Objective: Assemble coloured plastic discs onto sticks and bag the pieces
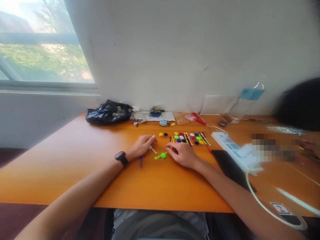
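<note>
Both forearms flat on the desk [75, 166], probably for steadiness over such small parts. Left hand [143, 145] palm down, watch [121, 157] at the wrist, fingers [150, 138] loose and unclenched, gripping nothing, tips just touching a white top [152, 149]. Right hand [182, 154] knuckles up, fingers curled under toward the thumb; perhaps pinching a thin stick at the tips, but too small and blurred to tell. Between the two hands, lying free on the wood and close by the right fingertips: a green top [161, 155]. Just below the left hand, a blue top [141, 161], also loose. Just beyond the fingertips, discs [183, 136] and sticks [202, 138] spread in a tidy band, flat rather than heaped, seemingly to keep every colour visible and within a short reach. Containers pushed back against the wall, out of the working patch: a black bag [108, 113], crumpled and open, with pale scraps at its mouth; a clear bag [186, 117] with something pink inside; a bottle [246, 101] with a blue label, leaning. To the right, a power strip [228, 143] and, at the frame's edge, another person [300, 103].
</note>
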`<state>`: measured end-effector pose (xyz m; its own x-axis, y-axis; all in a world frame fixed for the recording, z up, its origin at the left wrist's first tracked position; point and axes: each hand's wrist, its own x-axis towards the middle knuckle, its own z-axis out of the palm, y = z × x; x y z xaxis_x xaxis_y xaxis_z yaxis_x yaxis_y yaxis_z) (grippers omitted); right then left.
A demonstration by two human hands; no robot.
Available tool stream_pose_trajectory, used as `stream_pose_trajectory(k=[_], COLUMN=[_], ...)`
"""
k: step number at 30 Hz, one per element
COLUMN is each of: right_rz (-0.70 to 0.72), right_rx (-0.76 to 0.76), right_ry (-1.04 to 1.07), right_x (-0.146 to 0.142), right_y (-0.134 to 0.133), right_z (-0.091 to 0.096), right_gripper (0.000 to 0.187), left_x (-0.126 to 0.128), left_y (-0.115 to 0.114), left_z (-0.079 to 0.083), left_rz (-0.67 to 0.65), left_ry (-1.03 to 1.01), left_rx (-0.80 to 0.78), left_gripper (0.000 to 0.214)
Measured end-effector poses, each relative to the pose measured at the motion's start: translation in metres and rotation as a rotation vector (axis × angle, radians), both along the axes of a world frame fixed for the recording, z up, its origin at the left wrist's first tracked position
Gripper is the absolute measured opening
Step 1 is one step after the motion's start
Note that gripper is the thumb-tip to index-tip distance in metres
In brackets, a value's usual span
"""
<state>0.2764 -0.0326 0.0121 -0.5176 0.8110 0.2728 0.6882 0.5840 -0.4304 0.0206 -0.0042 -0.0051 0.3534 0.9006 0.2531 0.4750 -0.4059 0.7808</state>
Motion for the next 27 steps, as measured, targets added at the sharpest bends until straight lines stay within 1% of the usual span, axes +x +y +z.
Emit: stream_pose_trajectory(k=[3, 6, 9, 11, 13, 15, 17, 19, 22, 25, 27], right_rz=[0.042, 0.073, 0.097, 0.118, 0.142, 0.171, 0.206, 0.242, 0.262, 0.248, 0.245], right_rx=[-0.008, -0.004, -0.008, -0.015, -0.031, -0.042, -0.036, -0.016, 0.003, 0.006, 0.015], right_ry=[-0.013, -0.031, -0.028, -0.005, 0.030, 0.057, 0.070, 0.085, 0.090, 0.034, 0.001], right_x=[0.000, 0.000, 0.000, 0.000, 0.000, -0.001, -0.003, -0.006, -0.012, -0.019, -0.022], right_y=[-0.001, -0.002, -0.003, -0.004, -0.006, -0.008, -0.010, -0.011, -0.012, -0.010, -0.008], right_z=[-0.001, -0.003, -0.003, -0.003, -0.003, -0.004, -0.005, -0.008, -0.014, -0.019, -0.023], right_gripper=[0.024, 0.024, 0.026, 0.030, 0.039, 0.047, 0.049, 0.047, 0.042, 0.026, 0.017], left_x=[0.002, 0.004, 0.005, 0.006, 0.008, 0.011, 0.013, 0.015, 0.014, 0.014, 0.015], left_y=[-0.003, -0.004, -0.005, -0.006, -0.008, -0.011, -0.013, -0.015, -0.016, -0.015, -0.014], left_z=[0.003, 0.003, 0.001, 0.000, 0.001, 0.002, 0.004, 0.006, 0.006, 0.004, 0.002], left_rz=[-0.056, -0.059, -0.064, -0.077, -0.087, -0.098, -0.107, -0.100, -0.083, -0.095, -0.078], left_ry=[0.018, 0.053, 0.047, 0.042, 0.047, 0.046, 0.023, 0.002, -0.005, -0.032, -0.052], left_rx=[0.024, 0.058, 0.040, 0.018, 0.016, 0.036, 0.061, 0.090, 0.105, 0.057, 0.027], left_gripper=[0.060, 0.058, 0.057, 0.057, 0.055, 0.052, 0.047, 0.044, 0.047, 0.055, 0.060])
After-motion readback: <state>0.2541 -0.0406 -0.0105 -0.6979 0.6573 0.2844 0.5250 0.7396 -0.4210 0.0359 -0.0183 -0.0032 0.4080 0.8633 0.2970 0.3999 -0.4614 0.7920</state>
